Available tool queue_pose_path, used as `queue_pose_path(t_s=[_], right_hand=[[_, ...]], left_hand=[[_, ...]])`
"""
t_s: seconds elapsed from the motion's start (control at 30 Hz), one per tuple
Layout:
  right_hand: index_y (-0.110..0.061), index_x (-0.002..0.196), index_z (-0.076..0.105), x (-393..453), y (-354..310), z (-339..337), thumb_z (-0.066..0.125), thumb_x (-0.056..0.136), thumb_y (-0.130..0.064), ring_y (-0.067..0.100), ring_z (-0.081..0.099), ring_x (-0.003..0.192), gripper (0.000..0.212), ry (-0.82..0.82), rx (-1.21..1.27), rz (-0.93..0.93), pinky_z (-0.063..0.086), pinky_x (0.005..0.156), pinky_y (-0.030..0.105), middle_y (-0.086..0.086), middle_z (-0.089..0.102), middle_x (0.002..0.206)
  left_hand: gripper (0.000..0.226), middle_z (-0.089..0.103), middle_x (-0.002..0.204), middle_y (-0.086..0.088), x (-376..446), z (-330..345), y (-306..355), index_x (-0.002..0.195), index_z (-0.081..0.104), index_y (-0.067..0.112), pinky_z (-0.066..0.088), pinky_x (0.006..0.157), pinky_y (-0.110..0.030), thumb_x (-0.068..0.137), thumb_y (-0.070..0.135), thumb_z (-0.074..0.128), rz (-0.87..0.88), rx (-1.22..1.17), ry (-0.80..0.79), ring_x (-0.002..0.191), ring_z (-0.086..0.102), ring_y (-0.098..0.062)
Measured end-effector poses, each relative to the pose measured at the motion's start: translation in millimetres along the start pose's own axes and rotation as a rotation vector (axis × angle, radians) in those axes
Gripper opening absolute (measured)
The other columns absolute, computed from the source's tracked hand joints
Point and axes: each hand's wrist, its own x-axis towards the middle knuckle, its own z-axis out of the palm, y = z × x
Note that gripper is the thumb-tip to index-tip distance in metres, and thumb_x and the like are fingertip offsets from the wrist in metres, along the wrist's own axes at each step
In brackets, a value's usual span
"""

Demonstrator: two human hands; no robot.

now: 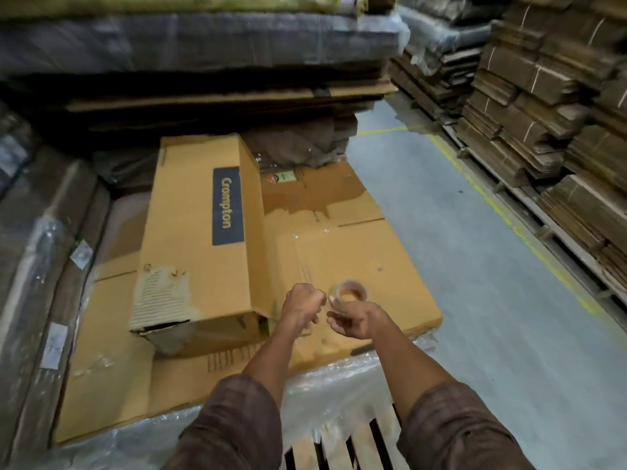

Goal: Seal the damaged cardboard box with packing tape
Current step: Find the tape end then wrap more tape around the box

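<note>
Both hands meet just above centre: the left hand (300,305) is fisted, seemingly pinching the tape's end, while the right hand (353,320) grips the clear packing-tape roll (351,293). At ten o'clock lies the torn Crompton box (200,239) on flattened cardboard (356,239).

Warehouse or packaging store. Evidence: bundled flattened cartons (529,106) stacked high along the right; plastic-wrapped stacks (190,39) at far and left; grey concrete floor (475,266) with yellow aisle line (488,201); wooden pallet (342,446) near.
</note>
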Motion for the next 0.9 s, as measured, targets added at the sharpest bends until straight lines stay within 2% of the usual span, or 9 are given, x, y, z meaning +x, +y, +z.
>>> queue_pose_path(t_s=[0.07,0.17,0.3,0.43,0.57,0.63,0.7,0.8,0.9], right_hand=[[-0.005,0.09,0.06,-16.6,-15.3,14.6,0.069,0.094,-0.025,0.013,0.06,0.053,0.022,0.008,0.017,-0.083,0.055,0.049,0.023,0.007,0.063,0.071],[-0.011,0.087,0.063,-43.0,-37.8,37.2,0.066,0.097,-0.026,0.01,0.06,0.051,0.019,0.03,0.05,-0.2,0.055,0.047,0.021,0.002,0.065,0.065],[-0.014,0.091,0.065,-76.0,-66.6,72.6,0.062,0.101,-0.029,0.01,0.06,0.052,0.018,0.051,0.024,-0.315,0.053,0.049,0.02,-0.001,0.066,0.07],[-0.013,0.094,0.067,-96.6,-91.5,111.9,0.065,0.098,-0.031,0.015,0.062,0.059,0.018,0.042,-0.051,-0.394,0.052,0.051,0.022,0.002,0.069,0.079],[-0.01,0.093,0.068,-107.7,-102.9,155.3,0.071,0.095,-0.027,0.02,0.063,0.069,0.017,0.033,-0.138,-0.412,0.052,0.05,0.023,0.004,0.071,0.09],[-0.01,0.091,0.067,-106.1,-98.7,179.4,0.071,0.094,-0.022,0.018,0.059,0.066,0.013,0.058,-0.197,-0.401,0.049,0.048,0.022,0.004,0.069,0.087],[-0.006,0.093,0.068,-101.2,-90.0,204.2,0.075,0.091,-0.017,0.016,0.055,0.06,0.013,0.093,-0.221,-0.41,0.048,0.045,0.021,0.006,0.066,0.08],[-0.004,0.089,0.068,-98.1,-74.7,238.7,0.077,0.088,-0.012,0.015,0.052,0.049,0.012,0.102,-0.23,-0.46,0.043,0.042,0.021,0.007,0.064,0.071],[-0.001,0.094,0.07,-98.7,-63.9,260.7,0.078,0.086,-0.006,0.02,0.055,0.053,0.013,0.073,-0.201,-0.529,0.044,0.044,0.023,0.015,0.067,0.081]], left_hand=[[0.011,0.066,0.067,-0.008,-11.3,-24.4,18.5,0.077,0.064,0.006,0.039,0.043,-0.025,0.073,0.012,0.055,0.06,0.036,-0.001,0.053,0.066,-0.025],[0.01,0.067,0.069,-0.008,-26.0,-60.4,39.6,0.081,0.065,0.006,0.041,0.043,-0.024,0.079,0.01,0.056,0.137,0.08,0.012,0.055,0.068,-0.023],[0.013,0.068,0.072,-0.009,-38.1,-109.5,54.0,0.089,0.066,0.003,0.041,0.047,-0.024,0.083,0.013,0.06,0.207,0.124,0.036,0.056,0.068,-0.025],[0.009,0.069,0.07,-0.014,-52.4,-163.1,59.7,0.076,0.061,0.009,0.047,0.046,-0.028,0.084,0.01,0.065,0.271,0.161,0.085,0.061,0.072,-0.031],[0.008,0.073,0.075,-0.009,-62.0,-215.4,46.8,0.083,0.067,0.01,0.057,0.058,-0.034,0.082,0.018,0.068,0.275,0.262,0.19,0.064,0.074,-0.026],[0.011,0.072,0.075,-0.003,-67.5,-238.7,36.4,0.083,0.069,0.016,0.06,0.068,-0.035,0.078,0.025,0.066,0.279,0.448,0.278,0.066,0.072,-0.021],[0.013,0.073,0.075,-0.003,-66.9,-257.9,23.7,0.08,0.07,0.017,0.061,0.072,-0.036,0.079,0.03,0.067,0.273,0.52,0.312,0.067,0.071,-0.021],[0.041,0.073,0.065,-0.005,-59.5,-282.2,-1.7,0.074,0.069,0.009,0.059,0.061,-0.032,0.083,0.049,0.076,0.234,0.375,0.322,0.053,0.069,-0.017],[0.038,0.07,0.069,-0.013,-57.8,-298.8,-28.8,0.07,0.056,0.012,0.05,0.049,-0.029,0.082,0.035,0.084,0.23,0.055,0.356,0.049,0.064,-0.019]])
